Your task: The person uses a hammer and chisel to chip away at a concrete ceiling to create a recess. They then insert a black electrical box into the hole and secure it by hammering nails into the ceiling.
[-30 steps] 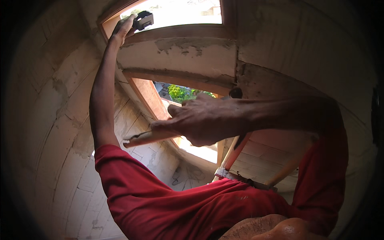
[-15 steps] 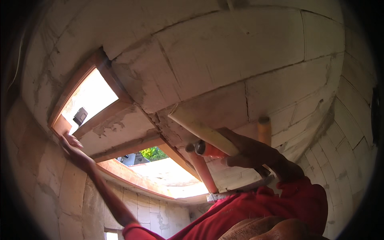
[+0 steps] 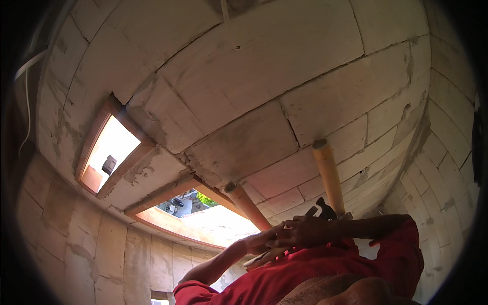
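My two hands meet low in front of my red-sleeved chest. My right hand (image 3: 304,232) is closed, its fingers overlapping those of the left. A dark hammer head (image 3: 326,209) shows just past its knuckles, and the handle is hidden by the hand. My left hand (image 3: 263,241) is bent and closed against the right fingers; what lies inside it is hidden. Just below the left hand, a pale strip (image 3: 261,260) sticks out, partly covered by hand and shirt. I cannot tell which hand, if any, holds it.
Two orange-brown poles (image 3: 329,173) rise beside my hands. Above is a pale block wall (image 3: 244,96) with dark joints. Two framed openings, a smaller window (image 3: 114,147) and a larger opening (image 3: 203,218), let in bright light. A pale cable (image 3: 26,101) hangs at far left.
My left hand has come down from the smaller window's frame to meet the right. My right hand has lowered; the long pale strip it held up no longer shows raised. The view has shifted.
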Demonstrator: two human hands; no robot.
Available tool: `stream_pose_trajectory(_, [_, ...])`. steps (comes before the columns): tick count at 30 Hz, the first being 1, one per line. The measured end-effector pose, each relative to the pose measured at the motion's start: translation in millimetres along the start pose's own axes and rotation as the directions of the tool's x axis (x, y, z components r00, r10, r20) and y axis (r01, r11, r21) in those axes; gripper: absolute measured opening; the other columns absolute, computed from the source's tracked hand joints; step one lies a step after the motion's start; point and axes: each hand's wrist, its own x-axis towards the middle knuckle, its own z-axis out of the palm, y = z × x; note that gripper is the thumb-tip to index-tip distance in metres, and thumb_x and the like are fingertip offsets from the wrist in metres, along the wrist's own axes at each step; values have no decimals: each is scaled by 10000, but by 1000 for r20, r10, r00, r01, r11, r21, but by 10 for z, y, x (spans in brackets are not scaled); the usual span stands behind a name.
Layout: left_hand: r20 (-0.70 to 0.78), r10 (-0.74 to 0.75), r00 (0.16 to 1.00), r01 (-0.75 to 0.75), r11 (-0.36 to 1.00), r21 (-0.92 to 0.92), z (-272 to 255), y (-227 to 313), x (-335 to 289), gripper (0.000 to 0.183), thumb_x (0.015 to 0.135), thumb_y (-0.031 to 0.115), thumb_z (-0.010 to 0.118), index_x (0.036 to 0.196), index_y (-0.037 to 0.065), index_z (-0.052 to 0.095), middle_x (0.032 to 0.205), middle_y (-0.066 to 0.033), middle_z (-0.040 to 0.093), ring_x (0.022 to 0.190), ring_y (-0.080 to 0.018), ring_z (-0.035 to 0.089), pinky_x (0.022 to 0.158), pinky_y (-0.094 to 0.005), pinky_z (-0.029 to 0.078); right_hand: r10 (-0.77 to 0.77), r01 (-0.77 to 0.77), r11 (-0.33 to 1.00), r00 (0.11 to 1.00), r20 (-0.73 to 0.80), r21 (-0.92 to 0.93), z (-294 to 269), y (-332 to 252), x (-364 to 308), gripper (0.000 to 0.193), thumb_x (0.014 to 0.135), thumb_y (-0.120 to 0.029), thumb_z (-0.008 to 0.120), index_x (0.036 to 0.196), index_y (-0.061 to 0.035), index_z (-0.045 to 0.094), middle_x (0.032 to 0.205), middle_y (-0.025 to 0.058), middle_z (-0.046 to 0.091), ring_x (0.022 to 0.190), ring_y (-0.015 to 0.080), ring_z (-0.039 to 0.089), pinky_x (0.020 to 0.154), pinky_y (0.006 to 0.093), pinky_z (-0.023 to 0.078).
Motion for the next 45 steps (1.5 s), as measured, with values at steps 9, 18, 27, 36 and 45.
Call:
stream_pose_trajectory(9, [56,-42,998,60,921,-384,-38,-317,555,691,995,740,330,1103,111,596,754,2,584,626,-126,573,535,-274,479,321,-520,756,824,468,398,-318,-169,-272,385,1009,-211,545,1359,-59,490,1252,202,623,1174,362,615,970,518,506])
stream_pose_trajectory(18, [46,186,981,-187,982,1,77,102,116,657,1040,659,367,1309,77,509,589,57,434,417,-51,375,367,-228,259,611,-624,752,781,130,211,-949,-121,-947,384,900,-231,688,1246,-78,620,1206,128,606,1140,348,605,985,470,501])
stream_pose_trajectory(27, [108,807,580,-804,589,-81,776,1645,-34,473,1069,479,381,1242,62,520,687,-48,485,453,-172,464,413,-300,395,815,-206,-501,214,538,841,-820,-327,-1430,346,1012,-299,626,1262,-64,587,1288,223,633,1094,334,685,921,435,582])
stream_pose_trajectory(36, [330,943,38,-965,-51,258,1914,2666,-714,565,1084,540,330,1361,53,405,866,-125,601,598,-247,642,504,-356,511,922,-82,-379,-121,368,922,-381,-688,-1845,249,1019,-257,584,1200,-86,591,1300,270,609,929,338,719,736,427,611])
stream_pose_trajectory(45, [95,985,-141,-976,-154,153,1663,3379,-735,490,1103,487,321,1213,31,462,910,-152,681,652,-112,603,507,-248,468,793,-907,329,115,-598,262,-1044,-604,-1677,746,930,-191,642,1584,-96,295,1007,183,669,647,220,660,589,365,557])
